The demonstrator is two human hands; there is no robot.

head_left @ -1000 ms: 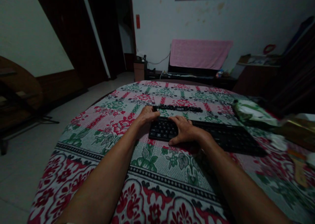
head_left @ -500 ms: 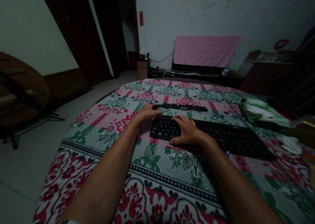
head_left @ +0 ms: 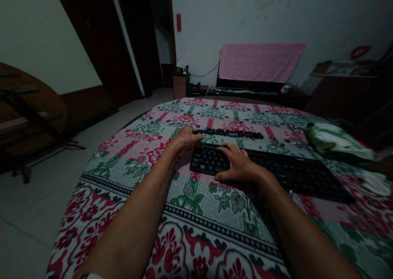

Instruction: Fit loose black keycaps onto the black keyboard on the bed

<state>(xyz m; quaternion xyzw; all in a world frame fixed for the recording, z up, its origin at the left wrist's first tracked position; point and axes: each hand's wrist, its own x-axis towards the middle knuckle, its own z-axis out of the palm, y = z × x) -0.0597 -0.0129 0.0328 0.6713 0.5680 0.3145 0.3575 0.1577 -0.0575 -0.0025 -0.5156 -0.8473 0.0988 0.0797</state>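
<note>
A black keyboard lies at a slant across the tablecloth. My right hand straddles its left part, thumb at the front edge and fingers toward the back edge, holding it. Over the keyboard's back left corner, my left hand is closed with fingertips and thumb pressed together. Whatever may be between those fingertips is too small and dark to make out. Just behind the keyboard stretches a row of small loose black pieces that look like keycaps, its left end close to my left fingers.
The table wears a red, green and white flowered tablecloth. On the right rest a green and white bag and a crumpled white tissue. A small purple object peeks out beside my right forearm. A pink cloth hangs beyond the table.
The whole view has shifted a little, so the table and hands appear slightly farther right. My left fingers look more closed at the keyboard's corner. The right hand keeps its place on the keyboard.
</note>
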